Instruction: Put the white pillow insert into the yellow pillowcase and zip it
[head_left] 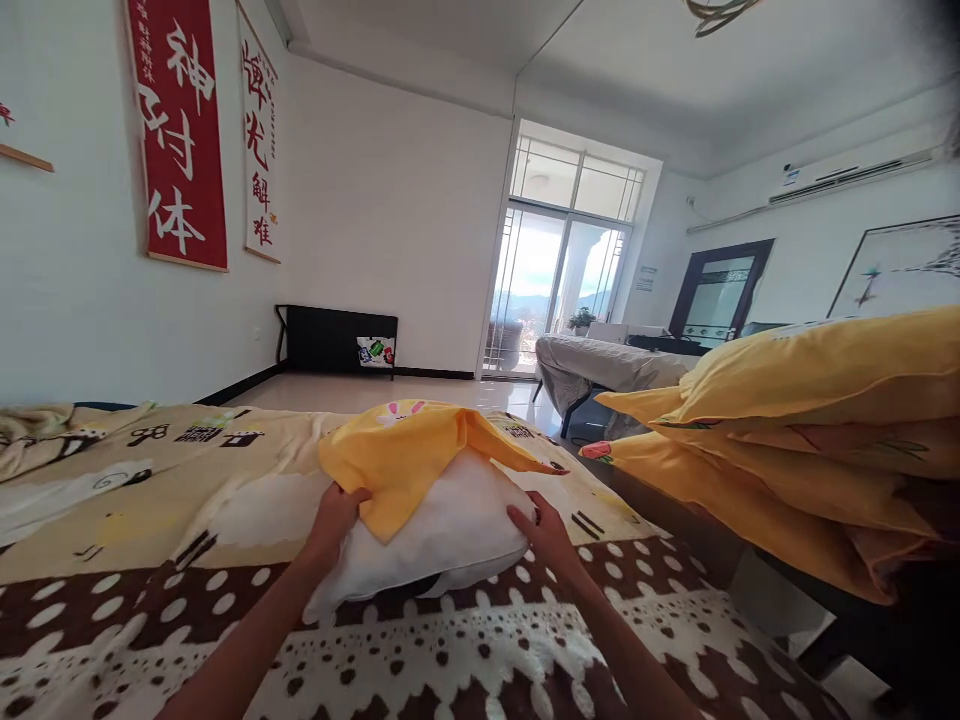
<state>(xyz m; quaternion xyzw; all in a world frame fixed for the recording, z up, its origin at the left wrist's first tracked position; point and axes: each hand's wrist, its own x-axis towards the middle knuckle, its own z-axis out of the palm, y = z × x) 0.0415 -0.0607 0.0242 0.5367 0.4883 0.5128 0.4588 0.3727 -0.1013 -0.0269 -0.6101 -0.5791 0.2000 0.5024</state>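
Note:
A white pillow [450, 520] lies on the patterned blanket [247, 510] in front of me. Its far part is covered by a yellow pillowcase [397, 450] with a pink-eared print, and a loose flap of the case hangs over the pillow's top. At the near-left edge of the case, my left hand [337, 515] is closed, its thumb on the yellow cloth beside the pillow. My right hand [544, 530] grips the right side of the pillow, thumb on top. The fingers beneath are mostly hidden on both sides.
Yellow cushions [810, 400] are stacked close on my right. Beyond the bed stands a table [615, 362] under a plastic cover. A black folded frame [330, 340] leans by the far wall, left of the glass door [555, 270].

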